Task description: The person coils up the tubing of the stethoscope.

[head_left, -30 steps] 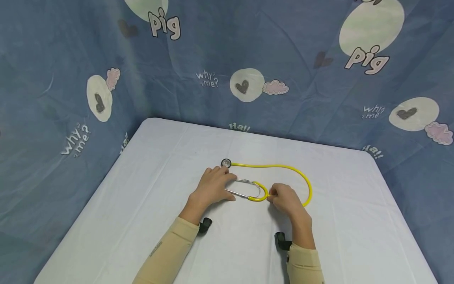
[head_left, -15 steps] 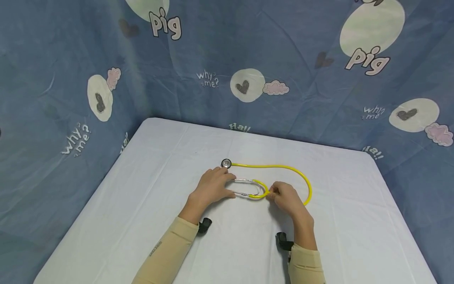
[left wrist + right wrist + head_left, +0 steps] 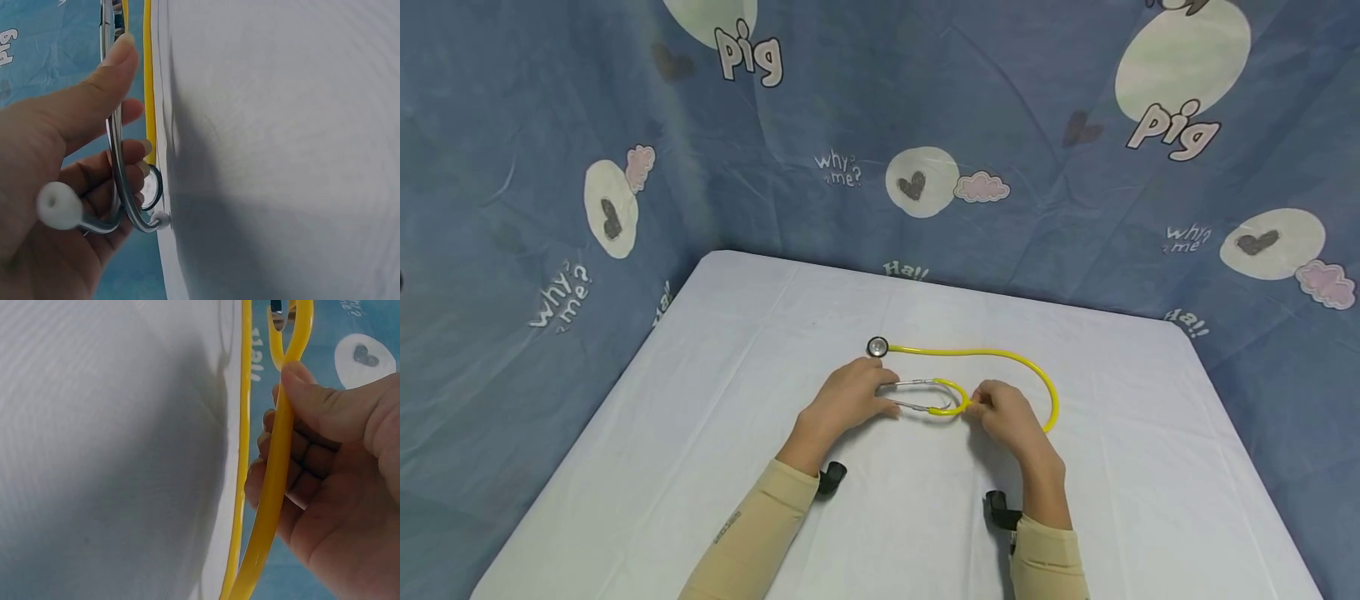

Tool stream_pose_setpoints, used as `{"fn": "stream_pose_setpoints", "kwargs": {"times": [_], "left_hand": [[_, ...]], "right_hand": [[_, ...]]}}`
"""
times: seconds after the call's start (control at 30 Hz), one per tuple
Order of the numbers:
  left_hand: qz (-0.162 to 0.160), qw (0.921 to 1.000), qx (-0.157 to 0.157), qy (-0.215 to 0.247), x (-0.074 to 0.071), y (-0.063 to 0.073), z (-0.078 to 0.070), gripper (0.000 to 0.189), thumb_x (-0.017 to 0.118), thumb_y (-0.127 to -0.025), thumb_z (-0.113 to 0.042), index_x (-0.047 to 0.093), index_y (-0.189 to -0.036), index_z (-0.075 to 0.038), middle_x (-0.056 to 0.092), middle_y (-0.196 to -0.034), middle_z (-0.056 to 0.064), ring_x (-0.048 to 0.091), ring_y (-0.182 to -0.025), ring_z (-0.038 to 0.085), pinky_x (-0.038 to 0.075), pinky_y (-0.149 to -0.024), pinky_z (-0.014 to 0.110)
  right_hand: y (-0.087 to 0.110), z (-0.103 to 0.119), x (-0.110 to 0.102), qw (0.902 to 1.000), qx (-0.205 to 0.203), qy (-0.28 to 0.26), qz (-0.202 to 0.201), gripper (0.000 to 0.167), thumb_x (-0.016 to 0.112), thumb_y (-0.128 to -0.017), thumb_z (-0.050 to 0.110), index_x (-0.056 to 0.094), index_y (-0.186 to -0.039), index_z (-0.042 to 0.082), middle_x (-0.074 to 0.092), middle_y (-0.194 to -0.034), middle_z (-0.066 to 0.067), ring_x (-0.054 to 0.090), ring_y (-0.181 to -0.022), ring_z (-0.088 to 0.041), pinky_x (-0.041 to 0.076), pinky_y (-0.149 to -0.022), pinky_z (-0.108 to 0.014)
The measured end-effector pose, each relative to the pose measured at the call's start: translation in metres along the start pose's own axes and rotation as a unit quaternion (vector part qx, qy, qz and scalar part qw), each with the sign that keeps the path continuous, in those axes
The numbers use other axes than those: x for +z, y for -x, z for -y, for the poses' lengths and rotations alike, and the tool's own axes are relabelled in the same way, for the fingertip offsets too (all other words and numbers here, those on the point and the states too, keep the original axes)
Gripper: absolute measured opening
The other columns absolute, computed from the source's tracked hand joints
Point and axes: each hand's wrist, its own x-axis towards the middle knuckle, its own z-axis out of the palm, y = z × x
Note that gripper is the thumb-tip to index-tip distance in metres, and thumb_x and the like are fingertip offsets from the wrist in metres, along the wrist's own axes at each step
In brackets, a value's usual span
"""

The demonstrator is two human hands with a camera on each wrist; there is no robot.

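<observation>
A stethoscope with a yellow tube (image 3: 970, 352) and metal ear tubes (image 3: 912, 407) lies partly on the table, its headset held just off the cloth. My left hand (image 3: 848, 394) grips the metal ear tubes between thumb and fingers. In the left wrist view a white ear tip (image 3: 57, 206) hangs by the palm. My right hand (image 3: 1009, 417) pinches the yellow tubing (image 3: 280, 450) just below its fork, thumb against the fingers. The round chest piece (image 3: 877, 347) rests on the table beyond my left fingertips.
A white cloth covers the table (image 3: 1120, 417). Behind and to the left hangs a blue printed curtain (image 3: 820, 100). From the chest piece, the yellow tube curves right and back towards my right hand.
My right hand has shifted slightly away from me, with the tubing's fork rising a little. The headset loop has tilted and looks narrower. My left hand has barely moved; the chest piece stays put.
</observation>
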Motion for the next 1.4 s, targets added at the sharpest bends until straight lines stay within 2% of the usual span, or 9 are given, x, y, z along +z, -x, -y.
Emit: {"fn": "stream_pose_setpoints", "kwargs": {"times": [0.23,0.43,0.53,0.63,0.77,1.0,1.2,1.4], "left_hand": [[-0.004,0.9999,0.009,-0.002,-0.0016,-0.0007,-0.0001,0.038,0.082,-0.077,-0.041,0.075,-0.109,-0.021,0.066,-0.091,-0.004,0.05,-0.075,0.009,0.045,-0.071,0.028],[-0.009,0.9998,0.011,0.015,-0.0031,-0.0014,-0.0002,0.033,0.081,-0.079,-0.039,0.074,-0.105,-0.019,0.069,-0.093,-0.005,0.053,-0.078,0.009,0.047,-0.076,0.03],[-0.017,0.9993,0.021,0.025,-0.0034,-0.003,0.0008,0.026,0.08,-0.08,-0.037,0.073,-0.097,-0.019,0.066,-0.086,-0.008,0.053,-0.076,0.009,0.046,-0.074,0.028],[-0.022,0.9988,0.03,0.03,-0.0039,-0.0043,0.0019,0.02,0.08,-0.081,-0.036,0.067,-0.086,-0.021,0.059,-0.073,-0.01,0.05,-0.07,0.01,0.042,-0.066,0.026],[-0.024,0.9986,0.032,0.033,-0.0047,-0.004,0.0026,0.023,0.078,-0.082,-0.036,0.059,-0.078,-0.024,0.053,-0.066,-0.01,0.047,-0.064,0.009,0.038,-0.059,0.024],[-0.022,0.9985,0.03,0.039,-0.0061,-0.0002,0.0023,0.027,0.075,-0.085,-0.038,0.052,-0.076,-0.026,0.049,-0.063,-0.011,0.044,-0.058,0.007,0.036,-0.055,0.022],[-0.037,0.9976,0.039,0.044,-0.0088,0.0025,0.0013,0.032,0.076,-0.085,-0.036,0.048,-0.073,-0.026,0.041,-0.059,-0.012,0.04,-0.057,0.007,0.032,-0.054,0.021],[-0.045,0.9966,0.042,0.054,-0.0085,0.0017,0.0014,0.033,0.075,-0.086,-0.036,0.046,-0.073,-0.026,0.04,-0.059,-0.012,0.04,-0.058,0.007,0.031,-0.055,0.023]], "right_hand": [[-0.0003,0.0006,-0.0002,0.9999,-0.002,-0.009,-0.006,0.005,0.066,-0.093,0.011,0.064,-0.092,0.007,0.061,-0.088,-0.006,0.052,-0.079,-0.02,0.043,-0.068,-0.03],[-0.0003,0.0021,-0.001,0.9997,-0.013,-0.007,-0.02,0.005,0.067,-0.092,0.011,0.064,-0.092,0.006,0.061,-0.088,-0.006,0.052,-0.08,-0.02,0.043,-0.069,-0.031],[0.0,0.0033,-0.0016,0.9993,-0.022,-0.004,-0.028,0.007,0.068,-0.092,0.012,0.064,-0.09,0.007,0.061,-0.087,-0.006,0.052,-0.079,-0.02,0.042,-0.069,-0.031],[0.0001,0.0042,-0.0027,0.9991,-0.028,-0.002,-0.033,0.007,0.067,-0.092,0.013,0.064,-0.091,0.007,0.061,-0.088,-0.006,0.052,-0.079,-0.02,0.042,-0.069,-0.031],[-0.0008,0.0056,-0.003,0.9989,-0.029,-0.009,-0.035,0.006,0.066,-0.093,0.012,0.064,-0.092,0.007,0.061,-0.089,-0.006,0.053,-0.08,-0.02,0.043,-0.07,-0.031],[-0.0021,0.0057,0.0,0.9985,-0.026,-0.025,-0.041,0.007,0.066,-0.093,0.012,0.063,-0.093,0.006,0.062,-0.09,-0.007,0.053,-0.079,-0.02,0.044,-0.068,-0.03],[-0.0017,0.0058,0.0019,0.998,-0.022,-0.025,-0.053,0.007,0.066,-0.094,0.015,0.063,-0.094,0.008,0.061,-0.091,-0.007,0.053,-0.08,-0.02,0.044,-0.068,-0.03],[-0.0004,0.0059,0.002,0.9969,-0.024,-0.017,-0.073,0.009,0.066,-0.094,0.017,0.063,-0.096,0.009,0.06,-0.093,-0.006,0.053,-0.082,-0.02,0.044,-0.069,-0.03]]}}
